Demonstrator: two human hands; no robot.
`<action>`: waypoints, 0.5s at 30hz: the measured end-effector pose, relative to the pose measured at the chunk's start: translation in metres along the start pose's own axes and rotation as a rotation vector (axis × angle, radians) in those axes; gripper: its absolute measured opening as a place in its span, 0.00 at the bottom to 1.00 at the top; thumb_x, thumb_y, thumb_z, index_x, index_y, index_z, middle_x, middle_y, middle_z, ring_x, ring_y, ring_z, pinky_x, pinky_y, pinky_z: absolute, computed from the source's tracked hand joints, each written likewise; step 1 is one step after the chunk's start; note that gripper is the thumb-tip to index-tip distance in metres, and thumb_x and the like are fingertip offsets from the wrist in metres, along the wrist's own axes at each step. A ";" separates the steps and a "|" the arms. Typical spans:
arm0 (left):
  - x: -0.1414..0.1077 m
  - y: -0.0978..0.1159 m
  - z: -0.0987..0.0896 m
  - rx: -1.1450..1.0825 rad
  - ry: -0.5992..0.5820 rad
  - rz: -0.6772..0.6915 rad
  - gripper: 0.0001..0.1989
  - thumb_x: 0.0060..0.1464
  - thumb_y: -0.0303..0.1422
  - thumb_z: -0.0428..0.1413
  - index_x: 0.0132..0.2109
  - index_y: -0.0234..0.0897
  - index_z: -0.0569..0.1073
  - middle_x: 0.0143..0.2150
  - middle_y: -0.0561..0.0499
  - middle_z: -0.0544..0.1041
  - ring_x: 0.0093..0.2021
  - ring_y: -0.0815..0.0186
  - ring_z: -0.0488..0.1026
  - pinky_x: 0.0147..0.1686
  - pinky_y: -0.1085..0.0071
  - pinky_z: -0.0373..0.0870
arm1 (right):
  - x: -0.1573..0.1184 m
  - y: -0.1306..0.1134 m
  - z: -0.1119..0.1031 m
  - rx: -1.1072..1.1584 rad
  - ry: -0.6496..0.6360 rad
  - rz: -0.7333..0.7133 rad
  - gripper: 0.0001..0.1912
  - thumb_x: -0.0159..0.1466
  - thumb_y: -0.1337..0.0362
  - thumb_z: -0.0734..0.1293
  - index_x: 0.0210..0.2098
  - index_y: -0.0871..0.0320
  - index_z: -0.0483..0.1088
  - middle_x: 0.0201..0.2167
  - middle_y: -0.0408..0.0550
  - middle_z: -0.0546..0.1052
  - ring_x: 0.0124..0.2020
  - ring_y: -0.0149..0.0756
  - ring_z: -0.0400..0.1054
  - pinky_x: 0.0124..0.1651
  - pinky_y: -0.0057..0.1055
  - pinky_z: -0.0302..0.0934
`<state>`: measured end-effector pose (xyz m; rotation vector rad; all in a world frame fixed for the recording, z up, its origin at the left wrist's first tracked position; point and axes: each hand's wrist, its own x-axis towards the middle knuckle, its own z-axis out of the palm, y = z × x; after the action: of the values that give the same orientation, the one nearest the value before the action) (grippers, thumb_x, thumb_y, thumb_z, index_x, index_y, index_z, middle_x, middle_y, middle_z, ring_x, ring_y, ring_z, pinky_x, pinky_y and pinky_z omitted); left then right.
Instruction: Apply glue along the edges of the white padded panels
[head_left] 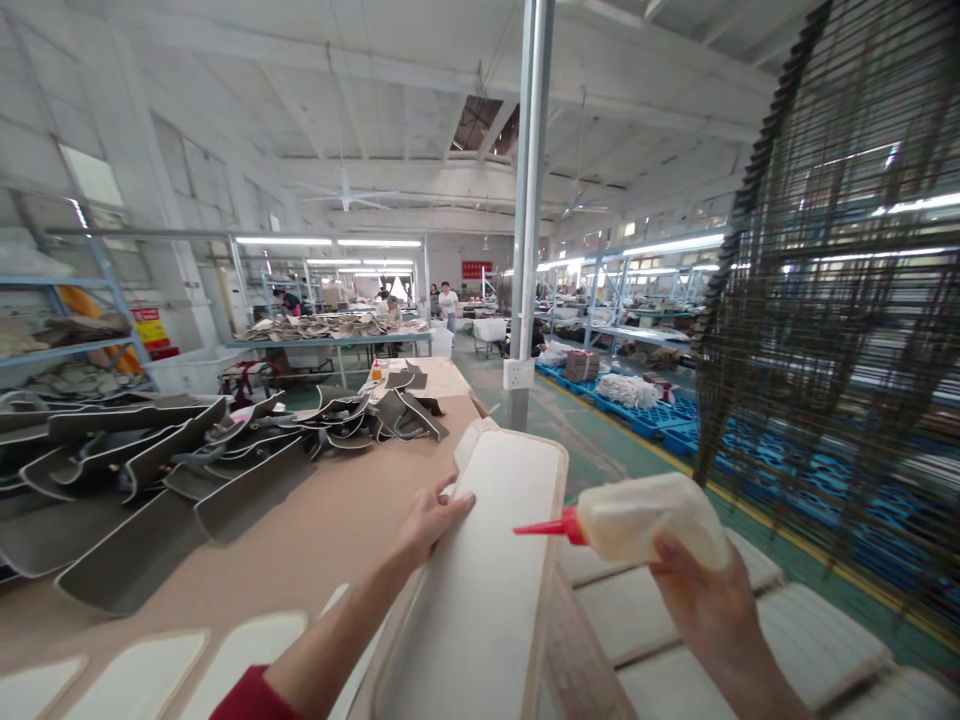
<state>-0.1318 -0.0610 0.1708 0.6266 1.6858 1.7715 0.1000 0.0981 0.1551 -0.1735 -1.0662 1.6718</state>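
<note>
White, long and flat, with round corners and a thin tan rim, the board [495,580] is by the right edge of the brown worktop [360,510], tipped a bit up at its far end. I cannot tell how much of it rests on the worktop. The left hand [433,518] is closed on the board's left side, with the thumb on top and the other fingers mostly hidden. The right hand [701,590] is curled around the fat end of a soft, cloudy plastic squeeze bottle [645,515]. The bottle's thin red pointed tip [551,528] aims left, over the board's white face, just in from its right rim. I cannot tell if it touches. To do this well, I think the left hand should hold the board steady, with the thumb out of the tip's way. The tip should stay low and close, move at one slow speed, and get a soft, even squeeze, so no big blobs come out. More white boards [142,680] lie along the worktop's near edge, so sleeves and drips should keep off them. Dark grey bent pieces [255,490] lie along its left side, well apart from the tip.
</note>
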 end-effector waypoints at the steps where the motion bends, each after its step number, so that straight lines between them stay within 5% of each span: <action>1: 0.000 -0.001 0.003 0.011 -0.043 0.002 0.38 0.33 0.43 0.68 0.52 0.31 0.69 0.30 0.50 0.76 0.29 0.62 0.74 0.27 0.71 0.69 | 0.009 0.000 0.003 -0.010 0.018 -0.023 0.28 0.48 0.63 0.77 0.48 0.50 0.71 0.38 0.45 0.76 0.40 0.38 0.71 0.42 0.29 0.68; 8: -0.009 0.005 0.017 -0.013 -0.089 -0.044 0.15 0.39 0.40 0.60 0.33 0.35 0.72 0.27 0.52 0.75 0.29 0.65 0.71 0.28 0.73 0.65 | 0.025 0.015 -0.002 -0.062 0.036 -0.044 0.30 0.46 0.63 0.78 0.47 0.53 0.70 0.38 0.43 0.74 0.38 0.32 0.69 0.41 0.21 0.66; 12: -0.013 0.008 0.020 -0.030 -0.191 -0.032 0.17 0.30 0.25 0.55 0.34 0.34 0.72 0.29 0.53 0.75 0.33 0.64 0.72 0.32 0.73 0.65 | 0.029 0.014 -0.009 -0.071 0.041 -0.041 0.30 0.47 0.62 0.78 0.48 0.52 0.69 0.39 0.43 0.74 0.39 0.33 0.69 0.42 0.22 0.66; 15: -0.009 0.006 0.021 -0.001 -0.169 -0.046 0.16 0.27 0.23 0.52 0.30 0.35 0.71 0.27 0.54 0.74 0.31 0.66 0.70 0.30 0.74 0.63 | 0.028 0.009 -0.011 -0.091 0.035 -0.024 0.30 0.47 0.61 0.77 0.48 0.53 0.69 0.39 0.44 0.75 0.40 0.35 0.70 0.42 0.24 0.66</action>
<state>-0.1111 -0.0528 0.1793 0.7106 1.5720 1.6400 0.0889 0.1276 0.1533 -0.2476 -1.1142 1.5943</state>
